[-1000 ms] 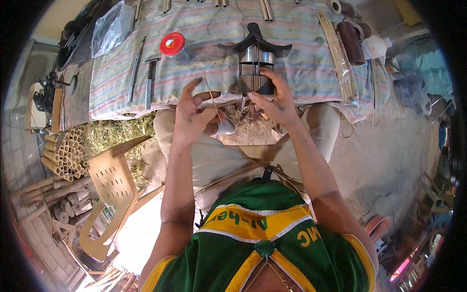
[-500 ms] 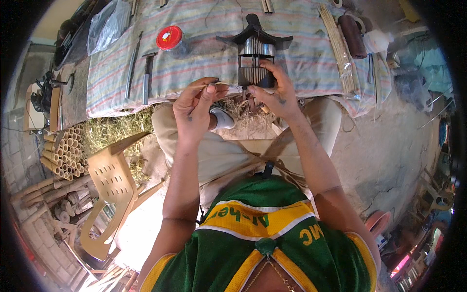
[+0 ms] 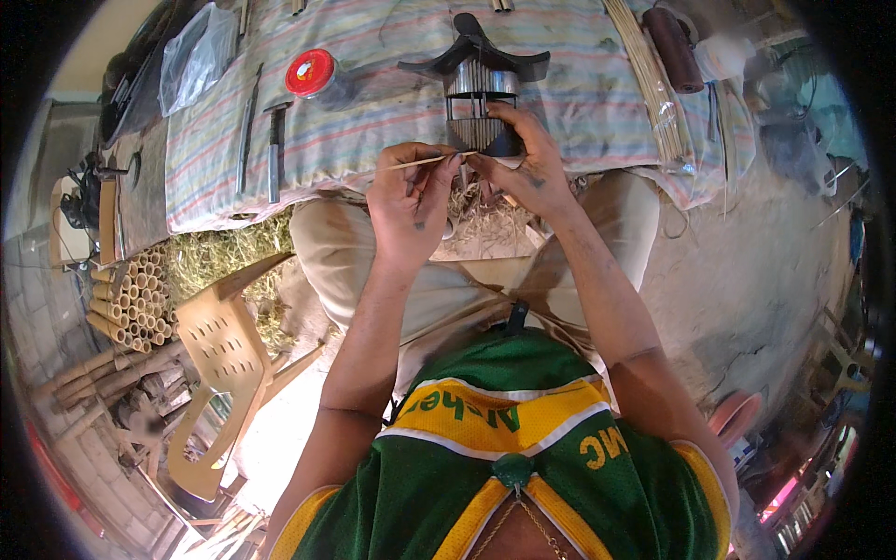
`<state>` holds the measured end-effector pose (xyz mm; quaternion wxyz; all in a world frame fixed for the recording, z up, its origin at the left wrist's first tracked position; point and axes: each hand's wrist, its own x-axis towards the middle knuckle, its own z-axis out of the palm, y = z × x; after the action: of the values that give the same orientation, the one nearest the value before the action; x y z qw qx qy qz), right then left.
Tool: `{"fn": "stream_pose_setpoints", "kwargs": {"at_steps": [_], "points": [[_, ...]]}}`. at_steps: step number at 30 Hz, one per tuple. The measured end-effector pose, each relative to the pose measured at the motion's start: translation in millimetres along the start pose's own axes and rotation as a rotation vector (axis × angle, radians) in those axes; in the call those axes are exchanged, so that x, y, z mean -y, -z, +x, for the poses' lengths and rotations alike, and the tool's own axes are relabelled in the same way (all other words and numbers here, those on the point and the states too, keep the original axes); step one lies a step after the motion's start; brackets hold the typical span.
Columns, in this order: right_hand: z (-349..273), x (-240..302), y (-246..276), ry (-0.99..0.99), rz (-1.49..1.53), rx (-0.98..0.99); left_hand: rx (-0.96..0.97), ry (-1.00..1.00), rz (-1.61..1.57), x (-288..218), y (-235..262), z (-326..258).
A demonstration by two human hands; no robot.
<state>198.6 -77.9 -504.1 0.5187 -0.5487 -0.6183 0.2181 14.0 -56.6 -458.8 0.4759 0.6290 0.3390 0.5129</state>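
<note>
A small black house-shaped craft piece (image 3: 478,82) with a curved roof and thin upright slats lies at the near side of the cloth-covered table (image 3: 373,117). My right hand (image 3: 534,170) grips its lower right side, fingers wrapped along the edge. Pinched in my left hand (image 3: 407,205) is a thin pale stick (image 3: 407,165), whose right end reaches the bottom edge of the craft piece. Both hands' fingertips come close together there, so I cannot tell whether the stick touches it.
Left on the table are a hammer (image 3: 274,154), a long metal tool (image 3: 248,131), a red-lidded jar (image 3: 311,72) and a plastic bag (image 3: 198,56). A stick bundle (image 3: 651,84) and brown roll (image 3: 674,51) lie right. Cut bamboo tubes (image 3: 140,299) and a plastic chair (image 3: 219,345) stand lower left.
My left hand has moved right with the stick, up to the lower edge of the craft piece. My right hand keeps its grip on the piece.
</note>
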Motion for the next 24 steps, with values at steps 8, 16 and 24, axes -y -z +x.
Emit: {"fn": "stream_pose_setpoints", "kwargs": {"at_steps": [8, 16, 24], "points": [[2.2, 1.6, -2.4, 0.019, 0.064, -0.075, 0.010, -0.040, 0.026, 3.1, -0.7, -2.4], [3.2, 3.2, -3.0, 0.047, 0.030, -0.071, 0.040, -0.083, 0.138, 2.3, -0.6, -0.9], [3.4, 1.8, -1.2, 0.054, 0.010, -0.055, 0.085, -0.148, 0.480, -14.3, -2.9, 1.7]]}}
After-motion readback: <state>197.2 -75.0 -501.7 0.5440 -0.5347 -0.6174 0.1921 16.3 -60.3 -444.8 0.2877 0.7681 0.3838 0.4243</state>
